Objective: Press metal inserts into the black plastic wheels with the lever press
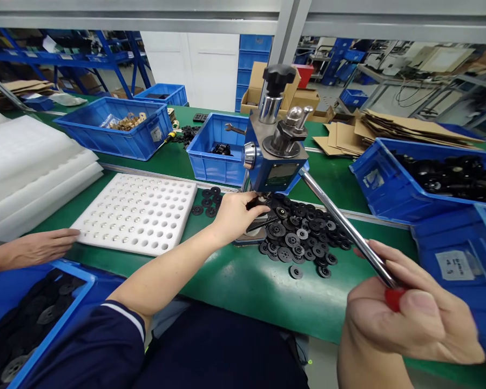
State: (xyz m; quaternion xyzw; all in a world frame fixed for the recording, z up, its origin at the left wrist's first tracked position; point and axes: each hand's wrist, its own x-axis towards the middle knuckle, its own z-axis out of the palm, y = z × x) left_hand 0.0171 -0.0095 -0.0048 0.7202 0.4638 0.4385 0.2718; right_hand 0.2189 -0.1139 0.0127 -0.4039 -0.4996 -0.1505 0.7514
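Observation:
A blue hand press (277, 156) stands on the green bench in front of me. My right hand (409, 313) is wrapped around the red-ended lever (340, 219) of the press, which slopes down towards me. Under the press head, my left hand (238, 213) has its thumb and fingers closed together at the ram; whatever they hold is hidden. Black toothed discs (295, 237) lie in a heap right beside the press base, and a smaller group of discs (208, 201) lies left of my left hand.
At left, a co-worker's hand (56, 246) touches a white foam tray (178, 216) partly filled with small shiny parts. Blue bins (216, 165) line the back, and a bin of black parts (389, 183) stands right. Another bin (76, 302) holds discs at lower left.

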